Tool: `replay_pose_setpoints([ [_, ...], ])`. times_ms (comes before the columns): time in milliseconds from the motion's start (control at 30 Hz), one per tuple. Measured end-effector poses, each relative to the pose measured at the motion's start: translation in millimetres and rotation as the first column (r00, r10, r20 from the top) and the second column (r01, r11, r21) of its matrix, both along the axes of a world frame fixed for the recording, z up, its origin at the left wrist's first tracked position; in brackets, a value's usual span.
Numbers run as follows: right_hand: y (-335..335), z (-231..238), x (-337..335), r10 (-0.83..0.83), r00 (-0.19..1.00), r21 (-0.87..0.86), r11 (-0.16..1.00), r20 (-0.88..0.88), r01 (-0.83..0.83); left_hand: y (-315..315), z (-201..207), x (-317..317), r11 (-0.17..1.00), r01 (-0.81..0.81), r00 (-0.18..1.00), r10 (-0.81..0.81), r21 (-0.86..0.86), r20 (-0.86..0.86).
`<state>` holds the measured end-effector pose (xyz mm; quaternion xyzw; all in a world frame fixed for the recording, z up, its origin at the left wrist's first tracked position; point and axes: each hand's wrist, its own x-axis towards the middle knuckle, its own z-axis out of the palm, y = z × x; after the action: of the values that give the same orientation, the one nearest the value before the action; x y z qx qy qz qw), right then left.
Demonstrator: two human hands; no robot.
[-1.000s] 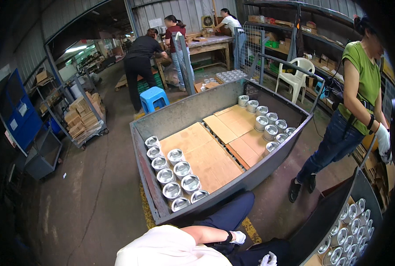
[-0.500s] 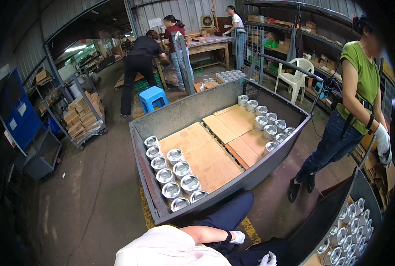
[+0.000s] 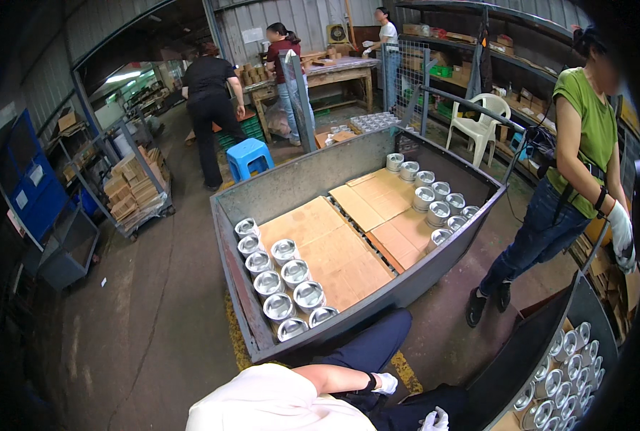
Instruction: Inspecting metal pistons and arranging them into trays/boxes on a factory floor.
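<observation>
1. Metal cups [image 3: 280, 276], shiny and round, stand in two short rows at the near-left end of the big grey steel bin [image 3: 320, 179], open mouths up; a second group of metal cups [image 3: 435, 197] lines the far-right end.

2. Between the two groups the bin's top layer shows only flat cardboard sheets [image 3: 334, 248], laid edge to edge. Judging from that, the layer is only partly covered with cups: both ends are lined, the wide middle is bare card.

3. Each cup is a squat cylinder with its axis upright, so none points sideways. The near-left rows run along the bin's short end wall, the far-right ones along the opposite end; the bin's own long axis goes from near left to far right.

4. The person's left hand [image 3: 386, 383], in a white glove with a dark wrist strap, sits low by the dark trouser leg, below the bin's near wall. Its fingers look curled together, but it is small and partly hidden, so I cannot tell whether it grips anything.

5. The right hand [image 3: 435, 419], also in a white glove, shows at the lower edge with fingers slightly apart; nothing visible between them.

6. A second dark bin [image 3: 521, 359] at lower right holds more of the same cups [image 3: 564, 373], tightly packed.

7. A co-worker in a green top [image 3: 585, 122] stands beside the right bin, white-gloved hand hanging down.
</observation>
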<state>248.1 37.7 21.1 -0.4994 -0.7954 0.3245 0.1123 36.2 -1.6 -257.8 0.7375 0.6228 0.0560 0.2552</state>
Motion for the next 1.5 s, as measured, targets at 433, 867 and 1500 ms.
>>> replay_pose_setpoints([
  [433,1.3,-12.2,0.9,-0.029,1.000,-0.022,0.999,-0.011,0.029,4.2,-2.7,1.1,0.999,0.047,0.997,-0.049,-0.022,-0.056],
  [867,4.2,-18.3,5.6,-0.015,1.000,-0.033,0.999,0.013,0.016,5.1,3.3,2.0,0.992,0.115,0.980,-0.123,-0.056,-0.157],
  [1500,4.0,-14.7,2.8,-0.036,0.999,-0.046,0.998,0.010,0.037,6.3,3.6,3.2,0.987,0.156,0.959,-0.163,-0.048,-0.232],
])
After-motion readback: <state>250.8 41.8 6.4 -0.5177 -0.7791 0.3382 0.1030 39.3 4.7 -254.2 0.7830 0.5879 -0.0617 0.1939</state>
